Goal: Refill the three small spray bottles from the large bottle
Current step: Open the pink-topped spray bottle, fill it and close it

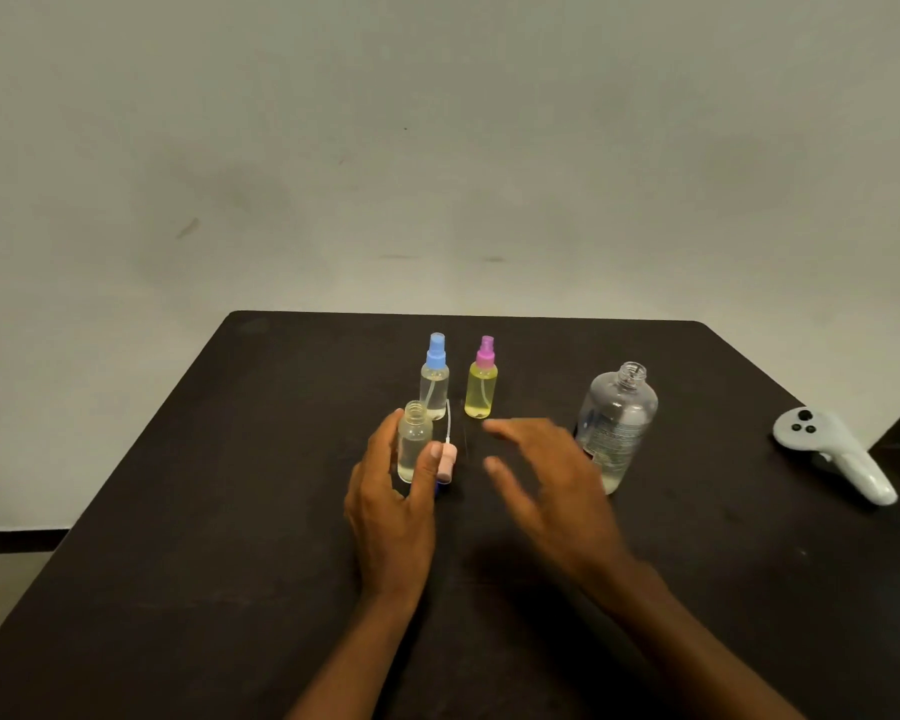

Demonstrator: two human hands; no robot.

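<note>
One wide-angle camera, worn on the person's head, gives the only view. It looks forward and down from above the near edge of the surface (219, 537), facing the far edge and the wall (437, 148) behind it, which fills the upper half. Both far corners show; the near edge falls below the frame. The forearms (365, 667) enter from the bottom, close to the lens, and the left hand (391, 506), gripping the uncapped small bottle (414, 444), and the right hand (552, 491) lie mid-frame.
</note>
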